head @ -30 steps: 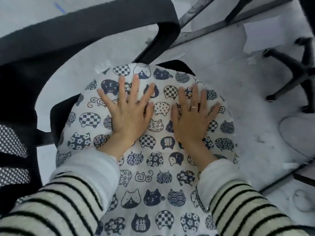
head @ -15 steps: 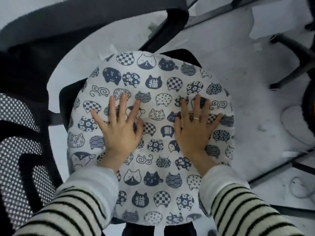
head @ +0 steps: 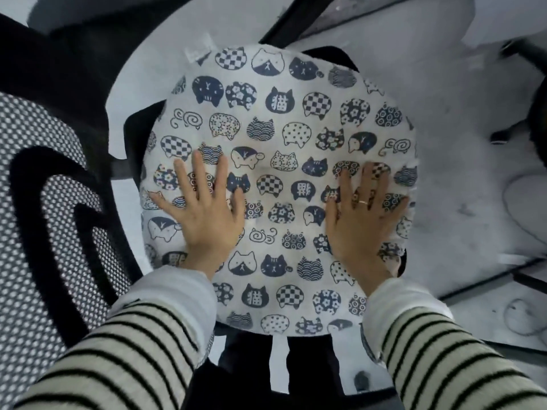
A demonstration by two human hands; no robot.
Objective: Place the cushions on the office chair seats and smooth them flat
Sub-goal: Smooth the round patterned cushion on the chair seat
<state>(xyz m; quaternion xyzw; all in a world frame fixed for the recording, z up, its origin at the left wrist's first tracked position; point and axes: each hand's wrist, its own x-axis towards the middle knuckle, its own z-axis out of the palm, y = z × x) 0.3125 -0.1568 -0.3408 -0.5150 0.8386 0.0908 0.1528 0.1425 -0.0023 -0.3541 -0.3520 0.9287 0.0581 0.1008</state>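
Observation:
A round white cushion (head: 278, 149) printed with dark blue cat faces lies on the black seat (head: 134, 128) of an office chair, covering nearly all of it. My left hand (head: 207, 211) rests flat on the cushion's left part, fingers spread. My right hand (head: 361, 214), with a ring on one finger, presses flat on the right part near the edge. Both palms touch the fabric and hold nothing. A small white tag (head: 198, 50) sticks out at the cushion's far left rim.
The chair's mesh backrest (head: 38, 208) stands at the left, with a black armrest (head: 88, 34) curving over the top. The wheeled base of another chair (head: 521, 63) sits at the upper right on the pale floor. Black frame legs (head: 296, 22) cross the top.
Both hands have slid back toward me over the cushion and spread farther apart, the right one reaching the right edge. More of the cushion's far part now shows.

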